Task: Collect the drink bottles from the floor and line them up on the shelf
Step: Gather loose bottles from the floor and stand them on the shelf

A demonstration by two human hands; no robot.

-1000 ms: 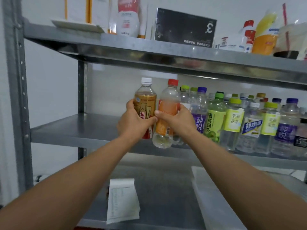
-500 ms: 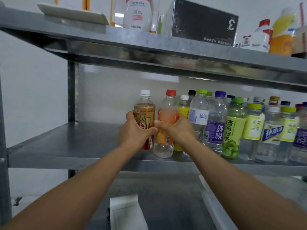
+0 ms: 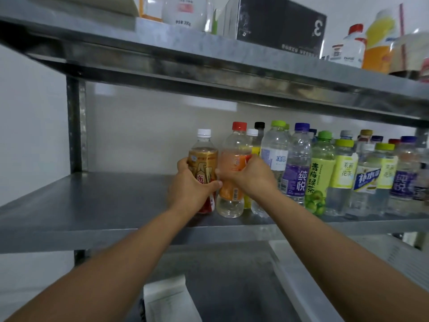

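Observation:
My left hand grips a brown-labelled bottle with a white cap, standing upright on the grey metal middle shelf. Right beside it, my right hand grips an orange-labelled bottle with a red cap, also upright with its base on the shelf. The two bottles stand side by side, almost touching. To their right a row of several drink bottles with green, purple and white caps fills the shelf.
The upper shelf overhangs close above the bottle caps and carries a black box, jars and an orange juice bottle. The shelf's left half is bare metal. Below, a white paper bag and a white tray lie on the lower shelf.
Both hands carried their bottles forward over the shelf edge and set them down on the middle shelf, left of the row. My view moved closer and tilted up.

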